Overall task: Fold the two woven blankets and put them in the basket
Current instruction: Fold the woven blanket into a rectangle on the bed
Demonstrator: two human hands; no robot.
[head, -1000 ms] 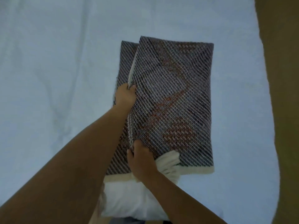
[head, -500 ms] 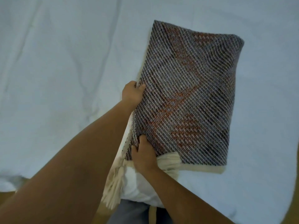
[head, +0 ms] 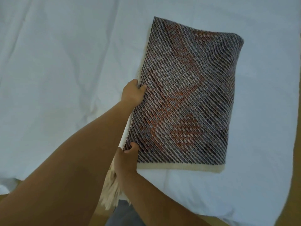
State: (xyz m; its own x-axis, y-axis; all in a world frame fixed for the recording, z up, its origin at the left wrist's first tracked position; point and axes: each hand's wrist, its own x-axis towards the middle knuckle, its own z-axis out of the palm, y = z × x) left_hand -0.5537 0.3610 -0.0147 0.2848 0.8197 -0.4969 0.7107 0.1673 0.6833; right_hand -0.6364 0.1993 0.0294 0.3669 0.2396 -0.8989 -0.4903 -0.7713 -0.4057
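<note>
Head view: a folded blanket (head: 187, 95), woven in dark and pale diagonal stripes with orange patches, lies on a white sheet (head: 57, 70) that spreads out from under it on every side. A cream border (head: 179, 168) runs along the blanket's near edge. The left hand (head: 132, 92) grips the blanket's left edge about halfway along, thumb on top and fingers curled beneath. The right hand (head: 124, 160) pinches the blanket's near-left corner, thumb on the weave and fingers hidden under it. Whether that left edge is raised off the sheet cannot be told. A cream fringe (head: 110, 194) hangs below the near-left corner, just beside the right wrist. A brown surface (head: 290, 176) shows well to the right of the blanket.
</note>
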